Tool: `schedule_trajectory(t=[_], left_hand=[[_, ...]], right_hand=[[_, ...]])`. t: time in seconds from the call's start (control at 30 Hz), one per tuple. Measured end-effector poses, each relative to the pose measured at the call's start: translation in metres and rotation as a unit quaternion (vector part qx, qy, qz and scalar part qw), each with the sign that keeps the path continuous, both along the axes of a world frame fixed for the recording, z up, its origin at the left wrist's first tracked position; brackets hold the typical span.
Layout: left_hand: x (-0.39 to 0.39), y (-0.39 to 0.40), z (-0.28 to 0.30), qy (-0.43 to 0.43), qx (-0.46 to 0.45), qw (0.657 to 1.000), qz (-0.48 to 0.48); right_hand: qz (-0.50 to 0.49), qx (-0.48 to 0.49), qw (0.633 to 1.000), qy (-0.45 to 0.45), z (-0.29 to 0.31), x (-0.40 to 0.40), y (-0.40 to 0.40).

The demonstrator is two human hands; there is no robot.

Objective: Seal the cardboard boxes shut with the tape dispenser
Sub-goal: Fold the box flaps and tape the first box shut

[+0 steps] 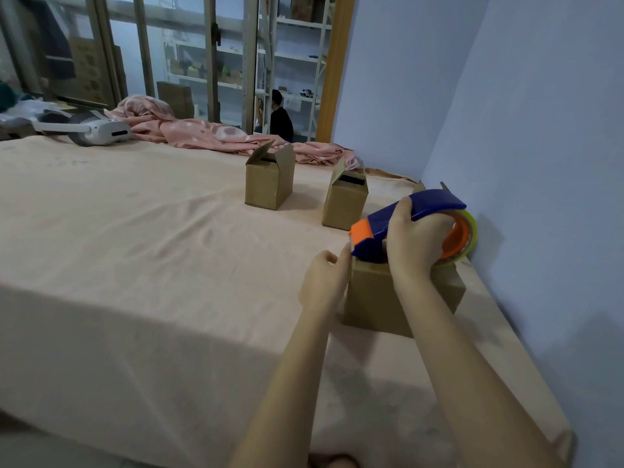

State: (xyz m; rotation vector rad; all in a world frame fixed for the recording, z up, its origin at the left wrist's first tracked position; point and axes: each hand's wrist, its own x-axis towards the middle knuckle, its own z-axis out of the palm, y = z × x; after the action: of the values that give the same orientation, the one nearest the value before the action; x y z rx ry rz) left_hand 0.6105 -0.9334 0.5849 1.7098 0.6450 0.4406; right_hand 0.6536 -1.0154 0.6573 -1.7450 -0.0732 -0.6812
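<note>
My right hand grips a blue and orange tape dispenser with a clear tape roll, and the dispenser rests on top of the nearest cardboard box. My left hand presses against the box's left side, thumb up at the dispenser's orange front end. Two more cardboard boxes stand farther back with their flaps up: one in the middle, one to its right.
The boxes stand on a bed with a peach sheet. A pink blanket and a white headset lie along the far edge. A blue wall runs close on the right. A person sits beyond the glass door.
</note>
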Motion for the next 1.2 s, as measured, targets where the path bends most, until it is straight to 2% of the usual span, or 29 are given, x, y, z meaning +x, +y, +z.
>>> schedule_trajectory(t=[0.07, 0.13, 0.27, 0.37, 0.43, 0.53, 0.7, 0.83, 0.97, 1.2], left_hand=[[0.0, -0.007, -0.006, 0.016, -0.123, 0.992, -0.015], [0.003, -0.011, -0.011, 0.019, -0.167, 0.986, -0.016], [0.004, -0.011, -0.014, 0.003, -0.161, 0.987, 0.007], [-0.006, -0.014, -0.012, -0.139, -0.127, 0.98, 0.069], [-0.017, -0.026, -0.008, -0.216, -0.129, 0.968, 0.013], [-0.03, -0.042, -0.013, -0.187, -0.168, 0.965, -0.082], [-0.043, -0.031, -0.029, -0.244, -0.046, 0.951, -0.184], [-0.035, -0.019, -0.008, -0.257, 0.02, 0.947, -0.193], [-0.019, -0.021, -0.01, -0.292, 0.013, 0.935, -0.201], [-0.011, -0.027, -0.024, -0.322, 0.012, 0.935, -0.146]], right_hand=[[0.002, 0.005, 1.0, 0.005, 0.0, 0.0, 0.0], [0.003, 0.009, 1.0, 0.01, 0.0, -0.001, 0.0], [0.002, 0.01, 1.0, 0.008, 0.0, -0.001, 0.001], [0.006, 0.015, 1.0, 0.013, 0.001, 0.0, 0.0], [0.01, 0.02, 1.0, 0.009, 0.0, 0.0, 0.001], [0.011, 0.03, 0.999, 0.011, 0.0, -0.001, 0.0], [0.022, 0.032, 0.999, 0.017, 0.003, -0.001, -0.001], [0.03, 0.049, 0.998, 0.022, 0.003, -0.002, -0.002], [0.037, 0.067, 0.997, 0.022, 0.003, 0.001, -0.003], [0.055, 0.072, 0.996, 0.01, 0.002, 0.001, -0.001]])
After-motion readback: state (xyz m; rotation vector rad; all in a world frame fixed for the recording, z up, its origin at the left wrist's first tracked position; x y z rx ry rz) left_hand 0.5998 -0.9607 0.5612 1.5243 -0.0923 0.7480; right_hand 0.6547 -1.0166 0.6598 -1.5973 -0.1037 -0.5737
